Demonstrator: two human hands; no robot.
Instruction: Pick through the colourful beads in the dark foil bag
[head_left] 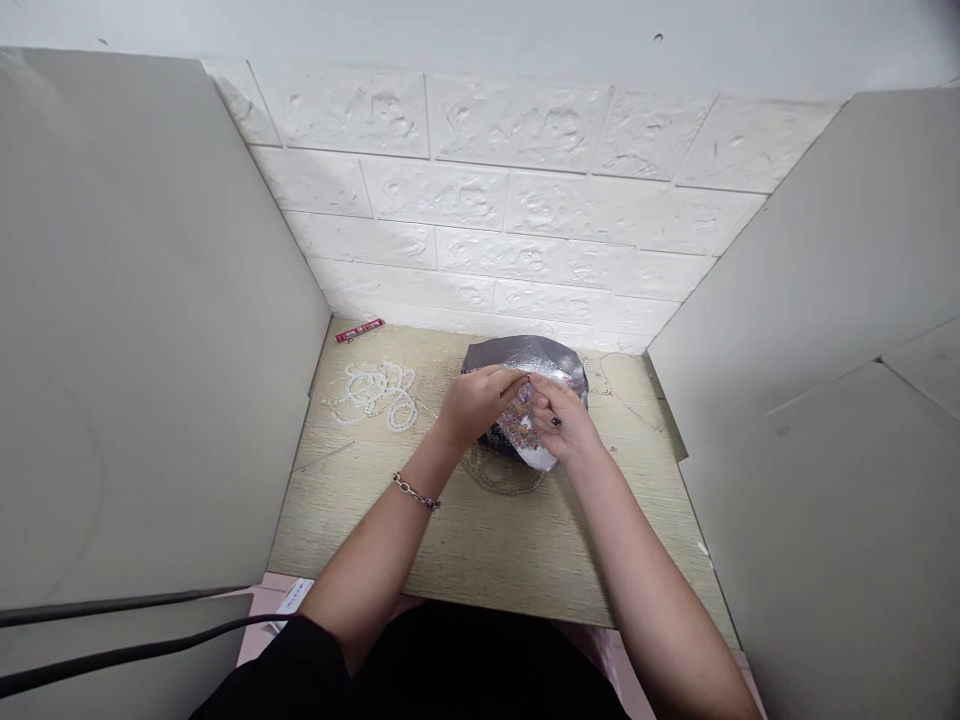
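Observation:
My left hand point(480, 402) and my right hand point(562, 418) meet above a silver-lined bag point(525, 350). The fingers of both are closed in a pinch, tip to tip; whatever they hold is too small to make out. Small multicoloured beads point(516, 420) show inside the bag, just under my hands. On a finger of my right hand sits a small dark object point(556, 421), perhaps a ring. A chain bracelet point(416, 492) circles my left wrist.
Strings of white beads point(367, 385) lie left on the wooden table point(465, 550). Clear bead strands point(504, 480) curl below the bag. A thin strand point(626, 395) lies right, a red packet point(360, 330) at back left. Grey panels point(150, 300) and a white brick-patterned wall point(480, 200) enclose the table.

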